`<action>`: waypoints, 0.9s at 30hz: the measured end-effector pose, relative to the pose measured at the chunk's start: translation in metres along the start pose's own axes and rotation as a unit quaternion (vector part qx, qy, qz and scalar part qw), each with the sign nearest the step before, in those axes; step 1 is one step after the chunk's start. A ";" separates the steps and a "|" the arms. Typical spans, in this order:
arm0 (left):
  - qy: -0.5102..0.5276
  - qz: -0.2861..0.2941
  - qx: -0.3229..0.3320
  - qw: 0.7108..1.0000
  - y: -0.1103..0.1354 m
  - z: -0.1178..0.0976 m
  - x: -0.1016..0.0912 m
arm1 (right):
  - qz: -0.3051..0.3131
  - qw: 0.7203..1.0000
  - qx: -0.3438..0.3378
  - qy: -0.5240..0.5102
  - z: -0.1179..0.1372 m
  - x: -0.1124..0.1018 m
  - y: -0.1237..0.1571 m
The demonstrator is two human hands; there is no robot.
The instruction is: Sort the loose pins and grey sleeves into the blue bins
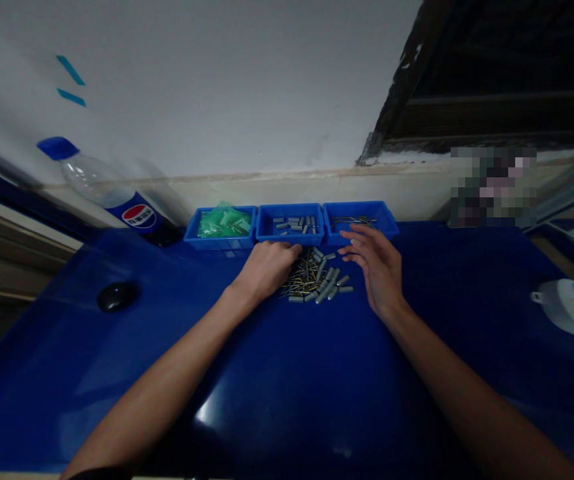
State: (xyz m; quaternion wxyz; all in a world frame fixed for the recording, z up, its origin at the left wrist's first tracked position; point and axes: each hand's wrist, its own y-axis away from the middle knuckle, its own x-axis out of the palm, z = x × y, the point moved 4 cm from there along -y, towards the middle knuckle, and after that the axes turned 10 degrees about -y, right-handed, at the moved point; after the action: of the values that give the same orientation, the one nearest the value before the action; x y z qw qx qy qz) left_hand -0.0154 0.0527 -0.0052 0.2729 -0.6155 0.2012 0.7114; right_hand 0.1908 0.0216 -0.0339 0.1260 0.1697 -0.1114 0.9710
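Note:
A loose pile of grey metal cylinders (327,285) and thin gold-and-silver pins (304,279) lies on the blue table, between my two hands. At the pile's left edge is my left hand (271,267), its fingers curled and mostly turned away, so what they hold, if anything, is hidden. On the other side, my right hand (374,263) hovers with fingers apart in front of the right blue bin (391,225), which contains more thin pins. The middle blue bin (291,238) has short grey cylinders in it. Green plastic packets (224,221) fill the left blue bin (193,235).
Behind the bins rises a white wall (237,87). A Pepsi bottle (111,193) leans at the back left, with a black computer mouse (113,297) in front of it. A white power strip (564,307) lies at the right edge of the blue table (287,393).

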 end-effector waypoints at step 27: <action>0.473 -0.126 0.007 0.872 0.005 0.007 -0.037 | 0.134 0.984 0.117 0.011 -0.011 0.018 0.015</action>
State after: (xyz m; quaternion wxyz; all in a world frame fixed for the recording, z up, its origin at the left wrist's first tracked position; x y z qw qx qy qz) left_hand -0.0206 0.0480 0.0324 0.2370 -0.8967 0.2319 0.2932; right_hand 0.1666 0.0141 -0.0402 -0.0252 0.1562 -0.0171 0.9873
